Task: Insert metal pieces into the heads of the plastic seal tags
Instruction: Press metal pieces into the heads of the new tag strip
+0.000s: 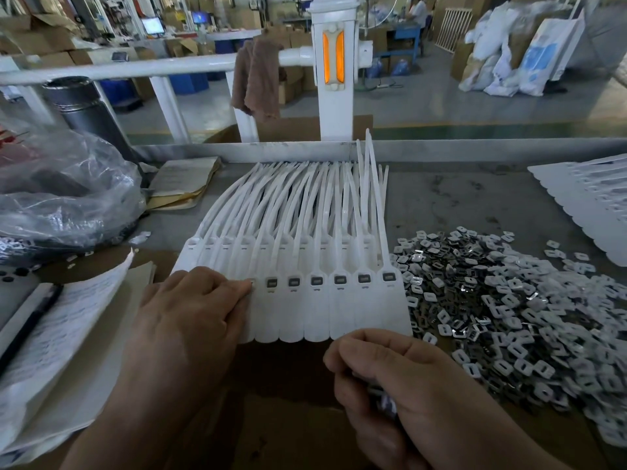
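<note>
White plastic, thin and bendy: the seal tags [339,313] are moulded side by side in one sheet. I'd expect it to be light and floppy, and to skate about unless it's pinned. The left hand [190,313] does the pinning, laid flat over the sheet's near-left part with fingers fairly straight and one fingertip right on a head. The heads [340,279] just right of that fingertip show dark inserts; the ones under the hand I can't see. The long tails fan away from both hands toward the table's back lip.

The right hand [407,378] sits just nearer than the sheet's bottom edge, fingers curled round what looks like a small stack of metal pieces [386,403]. The big loose pile [526,317] lies just to its right. My guess is they're tiny, light, slick and a bit sharp-edged, so pinch one by its edges and push it square into the socket.

Surface is a grey, stained metal table [458,201], with brown cardboard [288,385] under both hands. Left of the left hand are papers [61,334], a pen [30,323] and a crinkly plastic bag [68,198]. Beyond the tails there's a white rail [135,67] with a brown towel [258,79] on it, then a warehouse floor with boxes and sacks.
</note>
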The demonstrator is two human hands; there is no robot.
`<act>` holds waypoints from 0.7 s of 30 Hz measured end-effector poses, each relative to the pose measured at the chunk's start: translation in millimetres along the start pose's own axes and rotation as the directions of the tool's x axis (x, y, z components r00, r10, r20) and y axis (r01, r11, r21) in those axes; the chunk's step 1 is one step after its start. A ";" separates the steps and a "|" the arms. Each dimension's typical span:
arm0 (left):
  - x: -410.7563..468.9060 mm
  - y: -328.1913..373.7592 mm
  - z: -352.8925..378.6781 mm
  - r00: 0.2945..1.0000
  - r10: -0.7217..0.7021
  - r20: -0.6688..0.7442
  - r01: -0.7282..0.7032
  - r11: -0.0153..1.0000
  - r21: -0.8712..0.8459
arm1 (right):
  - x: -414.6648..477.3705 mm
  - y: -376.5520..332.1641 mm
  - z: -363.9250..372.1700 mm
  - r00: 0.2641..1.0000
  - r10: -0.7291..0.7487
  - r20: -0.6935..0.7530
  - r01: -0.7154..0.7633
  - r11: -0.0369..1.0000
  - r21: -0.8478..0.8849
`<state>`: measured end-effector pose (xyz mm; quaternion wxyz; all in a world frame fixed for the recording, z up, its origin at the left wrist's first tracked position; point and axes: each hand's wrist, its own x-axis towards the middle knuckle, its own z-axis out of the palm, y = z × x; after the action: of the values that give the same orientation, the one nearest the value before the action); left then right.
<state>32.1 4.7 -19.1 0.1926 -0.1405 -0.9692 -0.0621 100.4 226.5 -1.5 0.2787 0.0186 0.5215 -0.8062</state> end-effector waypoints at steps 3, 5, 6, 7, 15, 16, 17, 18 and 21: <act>-1.6 -0.2 -2.8 0.999 0.028 0.027 -0.029 0.999 0.045 | 0.6 0.8 -0.7 1.000 -0.006 0.007 0.006 1.000 0.002; -2.9 0.2 -4.6 0.999 0.032 0.035 -0.034 0.998 0.045 | 0.8 1.2 -0.8 1.000 -0.007 0.010 0.007 1.000 0.006; -2.9 0.6 -4.8 0.998 0.041 0.038 -0.042 0.998 0.047 | 0.7 1.2 -0.9 1.000 -0.005 0.011 0.005 1.000 0.011; -2.8 1.0 -4.1 0.998 0.052 0.039 -0.054 0.997 0.049 | 0.4 1.2 -0.8 1.000 -0.003 0.011 0.003 1.000 0.015; 2.2 1.4 10.7 0.996 -0.082 0.047 0.087 0.988 -0.127 | 0.9 0.8 -1.3 1.000 0.018 0.008 -0.018 0.999 0.039; 4.0 1.5 12.1 0.994 -0.090 0.054 0.097 0.986 -0.137 | 0.9 0.7 -1.5 1.000 0.022 0.004 -0.022 0.999 0.041; 4.7 1.1 13.8 0.995 -0.090 0.054 0.097 0.985 -0.144 | 0.9 0.6 -2.0 1.000 0.028 0.005 -0.028 0.999 0.043; 5.8 1.7 12.4 0.994 -0.094 0.061 0.103 0.983 -0.149 | 1.1 0.5 -1.8 0.999 0.033 0.003 -0.033 0.998 0.046; 6.4 1.4 8.0 0.994 -0.091 0.059 0.099 0.980 -0.170 | 2.9 2.0 -2.5 0.999 0.047 -0.005 -0.047 0.998 0.052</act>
<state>24.0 9.1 -23.8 0.1518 -0.1118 -0.9703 -0.1516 98.3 226.8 -5.2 0.2956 0.0406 0.5006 -0.8126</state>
